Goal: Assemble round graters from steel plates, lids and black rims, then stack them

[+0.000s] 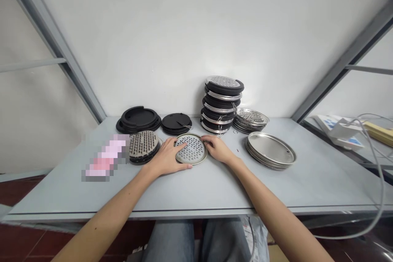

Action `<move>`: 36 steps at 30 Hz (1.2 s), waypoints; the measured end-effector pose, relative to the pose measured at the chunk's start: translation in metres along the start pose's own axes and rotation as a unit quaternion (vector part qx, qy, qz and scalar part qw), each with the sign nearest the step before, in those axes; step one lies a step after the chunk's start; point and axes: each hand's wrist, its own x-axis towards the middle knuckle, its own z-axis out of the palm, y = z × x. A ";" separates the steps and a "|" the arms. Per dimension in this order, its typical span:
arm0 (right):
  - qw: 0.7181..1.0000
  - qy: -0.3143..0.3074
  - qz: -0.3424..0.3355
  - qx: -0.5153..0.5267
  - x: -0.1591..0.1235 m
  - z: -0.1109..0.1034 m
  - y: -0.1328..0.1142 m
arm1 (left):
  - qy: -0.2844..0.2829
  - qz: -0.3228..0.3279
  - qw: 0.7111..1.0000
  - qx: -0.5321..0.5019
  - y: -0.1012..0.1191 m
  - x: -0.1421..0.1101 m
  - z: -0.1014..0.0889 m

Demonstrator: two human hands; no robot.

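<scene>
In front of me lies a round metal grater disc (190, 150) with several raised holes, set inside a shallow metal dish (201, 160) whose rim shows around it. My left hand (170, 157) grips the left side of the dish, one finger reaching over the disc and the thumb low along the near edge. At the upper right rim, my right hand (216, 148) has its fingers curled and pinched against the dish. Its fingertips are partly hidden. Just left of my left hand stands a stack of grater discs (144, 144) with dark edges.
Black rings (138, 119) and black round plates (176, 123) lie behind. A tall stack of assembled graters (221, 104) stands at the back, beside dishes with grater discs (251, 118). Plain metal dishes (272, 147) are stacked right. A white cable (380, 180) hangs at far right.
</scene>
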 end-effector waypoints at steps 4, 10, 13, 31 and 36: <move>1.000 0.008 0.012 -0.008 -0.001 0.002 0.002 | -0.002 0.001 1.000 0.003 0.000 0.000 0.000; 1.000 0.020 0.018 0.004 0.000 0.006 0.005 | -0.006 0.008 1.000 -0.012 -0.003 -0.001 0.001; 1.000 0.016 0.014 -0.004 0.000 0.008 0.006 | -0.020 0.004 1.000 -0.011 -0.003 -0.001 0.001; 0.995 0.003 -0.016 -0.103 -0.005 -0.003 -0.005 | -0.029 -0.002 1.000 0.005 -0.005 0.002 0.002; 0.993 0.013 -0.023 -0.113 -0.006 -0.010 -0.006 | -0.037 -0.012 0.999 0.025 -0.004 0.001 0.001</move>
